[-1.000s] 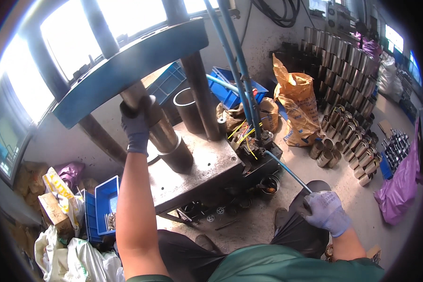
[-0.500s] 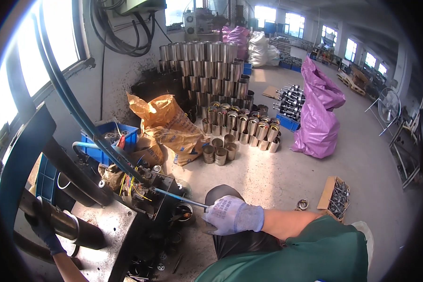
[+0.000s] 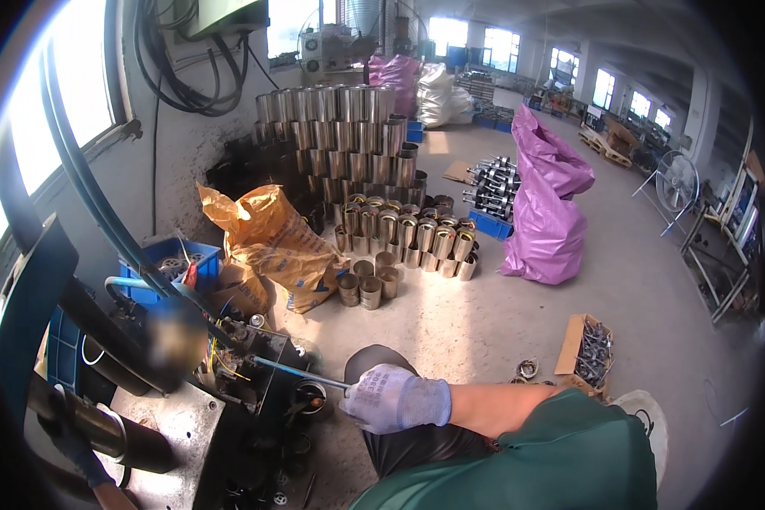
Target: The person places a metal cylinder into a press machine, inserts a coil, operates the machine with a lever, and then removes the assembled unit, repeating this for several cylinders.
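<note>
My right hand (image 3: 397, 399), in a pale lavender work glove, is closed around the end of a thin blue lever (image 3: 302, 372). The lever runs left to a dark, greasy control block (image 3: 263, 357) with yellow wires beside it. At the lower left, my left hand (image 3: 75, 450), in a dark-looking glove, lies against a shiny metal cylinder (image 3: 144, 444). Its fingers sit in shadow and seem curled on the cylinder's side. This cylinder lies on its side, over a worn steel machine table (image 3: 187, 416). A blurred patch hides part of the machine above it.
Thick dark bars (image 3: 102, 331) and blue hoses (image 3: 93, 178) rise at the left. Beyond stand an orange-brown sack (image 3: 268, 242), stacked metal cylinders (image 3: 340, 136) and a purple sack (image 3: 544, 229). To the right are a carton of metal parts (image 3: 593, 353) and a fan (image 3: 678, 183).
The whole view has shifted, so the surroundings appear farther left. My right hand keeps its grip on the lever, and my left hand stays by the cylinder.
</note>
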### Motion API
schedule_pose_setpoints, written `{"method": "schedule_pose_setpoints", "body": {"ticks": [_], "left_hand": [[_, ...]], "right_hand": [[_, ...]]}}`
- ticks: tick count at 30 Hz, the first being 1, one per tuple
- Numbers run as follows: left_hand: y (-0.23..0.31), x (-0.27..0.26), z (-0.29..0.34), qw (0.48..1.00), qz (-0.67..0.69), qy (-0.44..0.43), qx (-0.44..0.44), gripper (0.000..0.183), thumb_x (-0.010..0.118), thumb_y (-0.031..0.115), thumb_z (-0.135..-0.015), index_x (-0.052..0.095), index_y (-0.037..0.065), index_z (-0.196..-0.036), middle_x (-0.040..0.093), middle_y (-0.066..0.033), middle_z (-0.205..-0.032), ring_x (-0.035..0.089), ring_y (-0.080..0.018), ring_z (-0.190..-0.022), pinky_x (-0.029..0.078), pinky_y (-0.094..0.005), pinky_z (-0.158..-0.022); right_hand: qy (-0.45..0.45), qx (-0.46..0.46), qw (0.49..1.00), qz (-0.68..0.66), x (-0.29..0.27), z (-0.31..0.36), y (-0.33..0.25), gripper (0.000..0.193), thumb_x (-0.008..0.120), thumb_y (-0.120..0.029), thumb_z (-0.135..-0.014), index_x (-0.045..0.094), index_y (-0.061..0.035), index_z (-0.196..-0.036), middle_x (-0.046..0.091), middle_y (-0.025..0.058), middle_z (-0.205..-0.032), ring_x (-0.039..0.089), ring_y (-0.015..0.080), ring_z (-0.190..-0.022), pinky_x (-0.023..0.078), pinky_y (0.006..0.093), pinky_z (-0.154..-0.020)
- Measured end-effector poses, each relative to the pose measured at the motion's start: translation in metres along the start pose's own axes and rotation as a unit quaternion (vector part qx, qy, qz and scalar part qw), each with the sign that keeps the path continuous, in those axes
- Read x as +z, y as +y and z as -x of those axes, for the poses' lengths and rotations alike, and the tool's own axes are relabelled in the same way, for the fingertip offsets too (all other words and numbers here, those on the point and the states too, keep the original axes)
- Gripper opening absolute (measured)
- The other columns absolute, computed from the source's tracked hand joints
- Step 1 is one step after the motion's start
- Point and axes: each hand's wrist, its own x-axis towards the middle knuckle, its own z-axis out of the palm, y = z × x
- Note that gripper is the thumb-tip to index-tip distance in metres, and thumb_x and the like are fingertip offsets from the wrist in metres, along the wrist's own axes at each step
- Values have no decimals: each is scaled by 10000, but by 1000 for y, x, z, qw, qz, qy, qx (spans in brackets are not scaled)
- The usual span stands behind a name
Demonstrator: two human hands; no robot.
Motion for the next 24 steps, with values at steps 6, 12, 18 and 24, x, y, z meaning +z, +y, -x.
{"method": "schedule_pose_setpoints", "body": {"ticks": [6, 12, 18, 24], "left_hand": [[-4, 16, 14, 999, 27, -25, -8, 657, 712, 423, -1004, 508, 0, -1463, 606, -168, -1411, 610, -284, -1256, 471, -336, -1078], [26, 10, 22, 999, 25, -27, -12, 664, 726, 402, -998, 502, 0, -1476, 592, -182, -1436, 602, -282, -1274, 467, -340, -1094], [15, 9, 24, 999, 3, -40, -9, 652, 715, 382, -1010, 491, -4, -1486, 587, -190, -1447, 598, -274, -1289, 466, -338, -1100], [-37, 20, 19, 998, 59, -37, 9, 640, 660, 395, -1040, 478, -12, -1499, 579, -192, -1465, 567, -259, -1348, 431, -302, -1137]], "right_hand": [[83, -43, 996, 13, 4, 8, 3, 325, 675, -374, -937, 719, -59, -1006, 719, 147, -831, 728, 354, -821, 573, 481, -724], [62, -34, 997, 12, -2, 7, -1, 361, 694, -396, -931, 727, -57, -1050, 725, 143, -857, 728, 355, -839, 578, 477, -738], [46, -24, 999, 13, -5, 7, -2, 375, 701, -400, -923, 725, -48, -1049, 724, 143, -862, 727, 359, -837, 580, 482, -741], [103, -67, 992, -2, 11, 3, 10, 385, 715, -396, -900, 707, -44, -1056, 715, 148, -866, 720, 369, -845, 578, 489, -747]]}}
